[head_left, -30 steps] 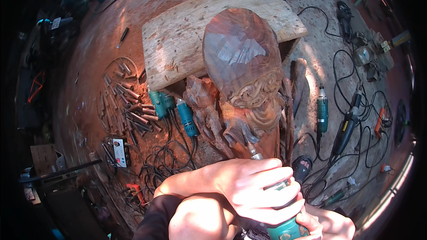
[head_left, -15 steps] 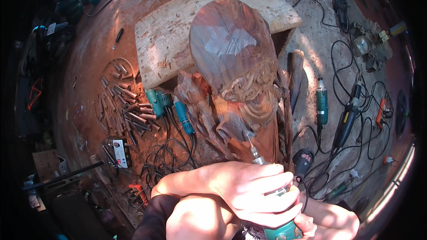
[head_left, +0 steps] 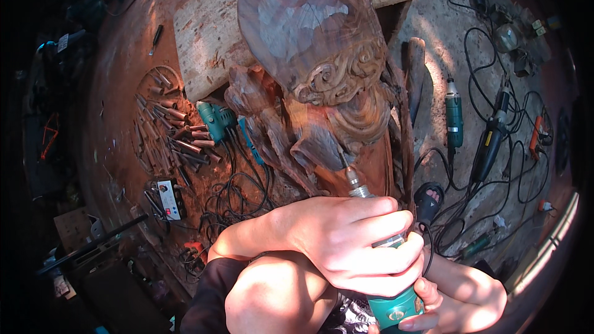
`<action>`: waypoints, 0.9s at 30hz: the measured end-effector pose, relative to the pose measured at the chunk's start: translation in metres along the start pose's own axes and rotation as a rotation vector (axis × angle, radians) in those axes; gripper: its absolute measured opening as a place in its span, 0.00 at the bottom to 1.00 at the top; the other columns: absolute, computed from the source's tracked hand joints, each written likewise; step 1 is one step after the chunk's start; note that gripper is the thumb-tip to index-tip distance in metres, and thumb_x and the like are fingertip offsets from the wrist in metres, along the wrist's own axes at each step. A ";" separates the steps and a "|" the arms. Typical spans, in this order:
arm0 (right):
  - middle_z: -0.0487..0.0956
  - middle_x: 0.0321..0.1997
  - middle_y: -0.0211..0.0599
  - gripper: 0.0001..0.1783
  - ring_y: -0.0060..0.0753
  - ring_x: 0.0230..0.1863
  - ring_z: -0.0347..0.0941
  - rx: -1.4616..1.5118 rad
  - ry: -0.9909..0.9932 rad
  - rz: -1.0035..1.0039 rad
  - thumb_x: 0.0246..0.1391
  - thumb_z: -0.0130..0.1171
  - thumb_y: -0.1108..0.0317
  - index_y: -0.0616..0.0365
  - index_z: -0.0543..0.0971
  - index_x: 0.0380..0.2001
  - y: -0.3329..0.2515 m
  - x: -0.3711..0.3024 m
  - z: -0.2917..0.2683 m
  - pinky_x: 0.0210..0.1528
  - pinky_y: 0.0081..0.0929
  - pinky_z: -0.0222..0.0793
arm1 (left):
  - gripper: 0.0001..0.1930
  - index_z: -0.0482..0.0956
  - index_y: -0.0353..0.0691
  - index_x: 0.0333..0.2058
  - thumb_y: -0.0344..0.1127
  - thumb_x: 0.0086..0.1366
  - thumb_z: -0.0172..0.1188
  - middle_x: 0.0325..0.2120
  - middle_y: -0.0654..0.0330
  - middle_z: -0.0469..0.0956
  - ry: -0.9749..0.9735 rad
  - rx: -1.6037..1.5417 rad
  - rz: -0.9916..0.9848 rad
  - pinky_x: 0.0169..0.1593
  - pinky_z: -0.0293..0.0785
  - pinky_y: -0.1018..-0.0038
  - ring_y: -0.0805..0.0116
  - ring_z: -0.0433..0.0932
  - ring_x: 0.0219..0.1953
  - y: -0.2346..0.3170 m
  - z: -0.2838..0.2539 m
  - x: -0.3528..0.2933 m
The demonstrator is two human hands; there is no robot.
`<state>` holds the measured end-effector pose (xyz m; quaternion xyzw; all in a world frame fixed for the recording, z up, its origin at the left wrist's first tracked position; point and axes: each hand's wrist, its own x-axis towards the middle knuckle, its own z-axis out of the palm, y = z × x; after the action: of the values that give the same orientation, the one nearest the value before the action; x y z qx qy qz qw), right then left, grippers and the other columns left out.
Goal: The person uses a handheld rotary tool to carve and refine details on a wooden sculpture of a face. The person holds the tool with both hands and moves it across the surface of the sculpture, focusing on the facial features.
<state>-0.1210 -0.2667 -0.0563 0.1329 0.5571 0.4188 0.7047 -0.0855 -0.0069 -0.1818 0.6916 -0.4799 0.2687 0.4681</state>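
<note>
A teal die grinder (head_left: pixel 396 310) with a silver nose and thin bit points up and away from me. My left hand (head_left: pixel 356 241) is closed over its front part, fingers wrapped across the body. Behind it my right hand (head_left: pixel 433 303) grips the rear of the same grinder from the right, partly hidden. Its bit reaches the folds of a reddish-brown wood carving (head_left: pixel 315 139); whether the tip touches the wood I cannot tell. The carving has a large smooth rounded top, curled relief below it, and draped folds nearest me.
A pale wooden bench (head_left: pixel 207 40) stands behind the carving. On the left lie several chisels (head_left: pixel 167 127), a white control box (head_left: pixel 168 199) and teal power tools (head_left: pixel 213 120). Another die grinder (head_left: pixel 454 114), a long black tool (head_left: pixel 490 142) and tangled cords are at right.
The carving and bench appear higher in the picture as my view has shifted. Both hands still hold the grinder, its bit at the carving's lower folds.
</note>
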 end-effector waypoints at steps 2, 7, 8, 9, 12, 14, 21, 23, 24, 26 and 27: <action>0.47 0.90 0.32 0.44 0.48 0.83 0.58 -0.179 -0.137 0.085 0.75 0.45 0.80 0.47 0.43 0.86 -0.015 0.001 -0.021 0.68 0.35 0.74 | 0.13 0.83 0.38 0.43 0.38 0.63 0.71 0.39 0.58 0.81 0.105 0.026 -0.020 0.38 0.80 0.70 0.59 0.82 0.38 0.001 0.008 -0.004; 0.47 0.90 0.32 0.44 0.45 0.84 0.56 -0.719 -0.122 -0.036 0.75 0.46 0.80 0.46 0.42 0.86 -0.009 0.003 -0.024 0.71 0.36 0.73 | 0.12 0.83 0.40 0.42 0.36 0.62 0.71 0.38 0.60 0.81 0.093 0.105 -0.056 0.35 0.78 0.71 0.61 0.82 0.36 0.002 0.012 -0.005; 0.47 0.90 0.32 0.44 0.44 0.84 0.56 -0.804 -0.113 -0.051 0.75 0.46 0.80 0.46 0.42 0.86 -0.008 0.005 -0.021 0.71 0.36 0.72 | 0.12 0.83 0.40 0.42 0.36 0.62 0.70 0.38 0.60 0.81 0.072 0.118 -0.063 0.35 0.78 0.72 0.61 0.82 0.36 0.002 0.011 -0.004; 0.47 0.90 0.32 0.44 0.44 0.84 0.55 -0.869 -0.106 -0.057 0.75 0.46 0.80 0.46 0.42 0.86 -0.007 0.006 -0.019 0.72 0.37 0.72 | 0.11 0.83 0.40 0.42 0.35 0.61 0.70 0.38 0.60 0.81 0.070 0.121 -0.073 0.35 0.78 0.72 0.61 0.82 0.36 0.002 0.010 -0.003; 0.47 0.91 0.32 0.45 0.41 0.85 0.54 -1.000 -0.086 -0.091 0.75 0.46 0.79 0.45 0.42 0.86 -0.003 0.004 -0.014 0.73 0.37 0.71 | 0.11 0.84 0.41 0.41 0.34 0.60 0.69 0.38 0.61 0.81 0.093 0.127 -0.066 0.35 0.79 0.72 0.61 0.81 0.36 0.000 0.011 -0.001; 0.47 0.91 0.32 0.45 0.40 0.85 0.54 -1.065 -0.068 -0.108 0.75 0.46 0.79 0.45 0.42 0.86 -0.002 0.003 -0.012 0.74 0.38 0.70 | 0.11 0.84 0.41 0.41 0.34 0.60 0.69 0.38 0.60 0.81 0.040 0.118 -0.052 0.35 0.79 0.72 0.61 0.81 0.36 -0.002 0.008 0.001; 0.47 0.90 0.30 0.42 0.35 0.86 0.52 -1.227 -0.139 -0.116 0.78 0.43 0.76 0.40 0.42 0.86 -0.011 0.009 -0.018 0.80 0.47 0.64 | 0.11 0.84 0.41 0.40 0.35 0.59 0.69 0.38 0.60 0.81 -0.092 0.127 -0.051 0.36 0.80 0.72 0.61 0.81 0.37 -0.005 -0.009 0.002; 0.47 0.90 0.29 0.41 0.34 0.86 0.52 -1.245 -0.218 -0.141 0.79 0.42 0.75 0.38 0.43 0.86 -0.012 0.010 -0.026 0.81 0.51 0.62 | 0.11 0.84 0.41 0.40 0.35 0.58 0.69 0.38 0.60 0.81 -0.098 0.124 -0.049 0.36 0.80 0.72 0.61 0.81 0.37 -0.004 -0.010 0.003; 0.48 0.90 0.29 0.41 0.34 0.86 0.52 -1.238 -0.220 -0.146 0.79 0.42 0.75 0.38 0.43 0.86 -0.012 0.009 -0.028 0.81 0.51 0.62 | 0.11 0.84 0.41 0.40 0.35 0.58 0.69 0.38 0.60 0.81 -0.103 0.124 -0.053 0.36 0.80 0.72 0.61 0.81 0.37 -0.003 -0.010 0.004; 0.48 0.89 0.29 0.40 0.34 0.85 0.53 -1.209 -0.195 -0.151 0.79 0.42 0.75 0.38 0.43 0.85 -0.009 0.007 -0.027 0.81 0.51 0.63 | 0.12 0.84 0.41 0.42 0.35 0.59 0.69 0.39 0.60 0.81 -0.113 0.134 -0.025 0.37 0.80 0.71 0.61 0.81 0.37 -0.003 -0.009 0.006; 0.48 0.89 0.29 0.40 0.34 0.85 0.53 -1.197 -0.185 -0.163 0.78 0.42 0.75 0.38 0.44 0.85 -0.008 0.005 -0.027 0.80 0.51 0.63 | 0.13 0.84 0.40 0.43 0.35 0.60 0.68 0.40 0.60 0.81 -0.118 0.133 -0.003 0.37 0.80 0.71 0.61 0.81 0.37 -0.004 -0.008 0.008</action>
<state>-0.1421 -0.2752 -0.0743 -0.2933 0.1698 0.5907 0.7323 -0.0783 -0.0022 -0.1736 0.7367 -0.4866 0.2580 0.3923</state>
